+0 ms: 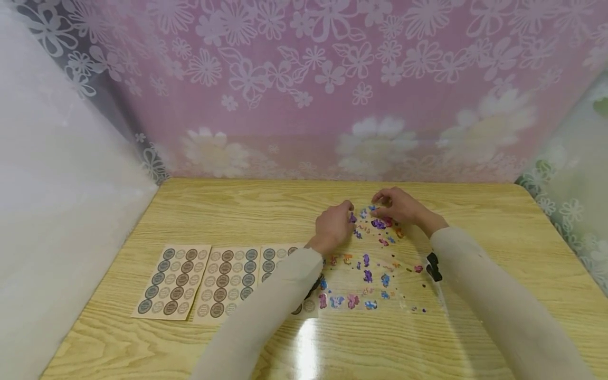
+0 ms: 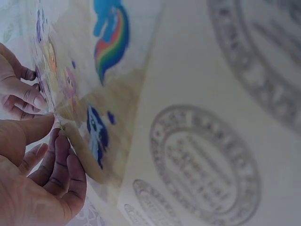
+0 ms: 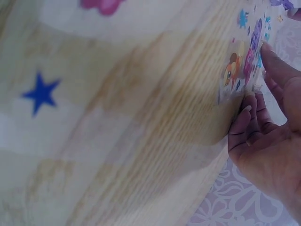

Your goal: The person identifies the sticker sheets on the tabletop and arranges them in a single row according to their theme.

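Note:
A clear sticker sheet (image 1: 378,224) printed with small colourful cartoon ponies lies between my two hands toward the far side of the table. My left hand (image 1: 334,226) pinches its left part; in the left wrist view the left hand's thumb and fingertips (image 2: 55,123) meet at the sheet's edge. On the other side, my right hand (image 1: 400,207) holds the sheet's right part, thumb on the printed face and the other fingers curled at the edge in the right wrist view. More clear pony stickers (image 1: 368,276) spread nearer to me, partly under my left sleeve.
To the left lie three cream sheets of round labels (image 1: 173,282), the rightmost partly covered by my left forearm. They rest on a wood-grain table (image 1: 228,211). Behind it hangs a pink flowered curtain (image 1: 294,116). A black strap (image 1: 433,267) sits at my right wrist.

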`<control>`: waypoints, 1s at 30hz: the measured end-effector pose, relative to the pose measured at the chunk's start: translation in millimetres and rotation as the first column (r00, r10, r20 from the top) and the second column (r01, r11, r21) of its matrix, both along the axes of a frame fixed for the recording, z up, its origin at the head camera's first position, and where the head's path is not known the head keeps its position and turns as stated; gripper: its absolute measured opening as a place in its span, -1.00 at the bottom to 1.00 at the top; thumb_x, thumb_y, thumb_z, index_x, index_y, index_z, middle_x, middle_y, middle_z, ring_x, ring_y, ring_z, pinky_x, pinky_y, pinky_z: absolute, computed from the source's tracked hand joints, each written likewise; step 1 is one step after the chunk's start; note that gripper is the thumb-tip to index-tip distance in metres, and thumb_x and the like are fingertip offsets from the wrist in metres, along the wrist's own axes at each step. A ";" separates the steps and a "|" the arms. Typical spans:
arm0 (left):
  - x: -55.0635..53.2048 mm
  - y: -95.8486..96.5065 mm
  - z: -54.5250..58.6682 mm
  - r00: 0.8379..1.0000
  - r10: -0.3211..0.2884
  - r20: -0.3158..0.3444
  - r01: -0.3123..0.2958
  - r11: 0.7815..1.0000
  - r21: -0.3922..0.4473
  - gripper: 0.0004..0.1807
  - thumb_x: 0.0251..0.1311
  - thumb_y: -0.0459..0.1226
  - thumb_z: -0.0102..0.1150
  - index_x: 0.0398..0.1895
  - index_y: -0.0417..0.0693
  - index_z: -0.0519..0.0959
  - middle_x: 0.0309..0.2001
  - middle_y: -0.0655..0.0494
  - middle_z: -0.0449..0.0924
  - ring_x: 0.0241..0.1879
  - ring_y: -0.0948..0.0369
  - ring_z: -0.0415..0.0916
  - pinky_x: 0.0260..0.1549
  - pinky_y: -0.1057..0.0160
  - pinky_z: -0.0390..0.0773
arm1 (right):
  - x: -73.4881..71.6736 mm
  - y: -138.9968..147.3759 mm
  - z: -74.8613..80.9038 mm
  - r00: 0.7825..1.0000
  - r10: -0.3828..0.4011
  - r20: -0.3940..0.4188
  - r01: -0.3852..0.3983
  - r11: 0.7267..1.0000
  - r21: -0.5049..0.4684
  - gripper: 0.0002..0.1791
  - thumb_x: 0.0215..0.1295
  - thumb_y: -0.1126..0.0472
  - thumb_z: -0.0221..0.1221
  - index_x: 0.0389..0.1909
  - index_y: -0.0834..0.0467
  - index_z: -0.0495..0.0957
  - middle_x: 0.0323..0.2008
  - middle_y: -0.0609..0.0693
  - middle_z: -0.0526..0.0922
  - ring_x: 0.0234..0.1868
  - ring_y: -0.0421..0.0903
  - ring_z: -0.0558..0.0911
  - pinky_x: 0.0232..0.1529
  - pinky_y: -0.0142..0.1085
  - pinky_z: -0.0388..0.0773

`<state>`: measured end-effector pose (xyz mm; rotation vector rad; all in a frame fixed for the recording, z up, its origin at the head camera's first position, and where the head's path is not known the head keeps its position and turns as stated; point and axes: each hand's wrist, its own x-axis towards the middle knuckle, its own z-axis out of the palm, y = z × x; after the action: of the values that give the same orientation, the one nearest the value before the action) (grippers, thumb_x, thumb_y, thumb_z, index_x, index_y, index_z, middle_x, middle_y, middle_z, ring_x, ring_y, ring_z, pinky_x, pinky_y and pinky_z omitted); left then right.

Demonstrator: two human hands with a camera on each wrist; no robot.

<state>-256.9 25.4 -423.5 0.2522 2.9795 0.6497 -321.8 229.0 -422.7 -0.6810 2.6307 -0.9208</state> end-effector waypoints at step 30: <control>0.3 -8.1 22.1 0.921 0.065 -0.384 0.050 0.958 0.281 -0.70 0.35 -0.10 0.10 0.09 0.13 0.62 -0.34 0.25 0.69 -0.65 0.42 0.39 -0.77 0.45 0.17 | 27.3 27.0 46.1 0.958 -0.175 -0.229 0.167 0.985 -0.051 -0.67 0.44 0.08 0.06 0.05 0.19 0.54 -0.16 0.11 0.61 -0.17 0.07 0.57 -0.27 -0.04 0.49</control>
<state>-256.6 17.3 -401.4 0.4378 3.2468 1.1631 -294.5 256.0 -376.6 -0.6095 2.9276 -0.9851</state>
